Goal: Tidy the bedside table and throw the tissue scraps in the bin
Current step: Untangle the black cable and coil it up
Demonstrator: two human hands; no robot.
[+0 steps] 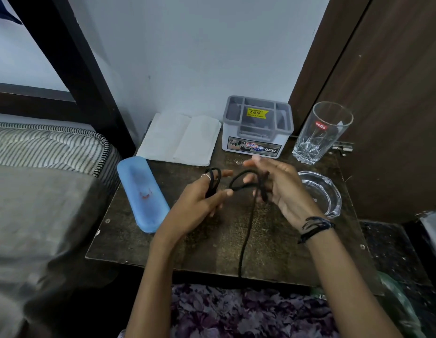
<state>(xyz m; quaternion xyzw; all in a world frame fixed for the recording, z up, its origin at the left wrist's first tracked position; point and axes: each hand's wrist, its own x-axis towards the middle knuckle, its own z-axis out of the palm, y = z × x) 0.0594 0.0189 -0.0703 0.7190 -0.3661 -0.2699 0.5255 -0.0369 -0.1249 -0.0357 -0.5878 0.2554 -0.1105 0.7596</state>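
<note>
We see bare forearms with no sleeves, a thin silver ring (206, 176) on a finger of the left hand (199, 201), dark braided thread bands (315, 227) around the right wrist, and purple floral fabric (248, 313) over the lap.

You are in a home bedroom: a striped mattress (48, 145) lies left of your left hand (202, 201), beside the small dark table (212, 242) against the wall.

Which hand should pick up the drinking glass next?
Probably the right hand: the glass stands at the table's right back corner, nearer that hand. But both hands, the left hand too, hold the black cord.
</note>
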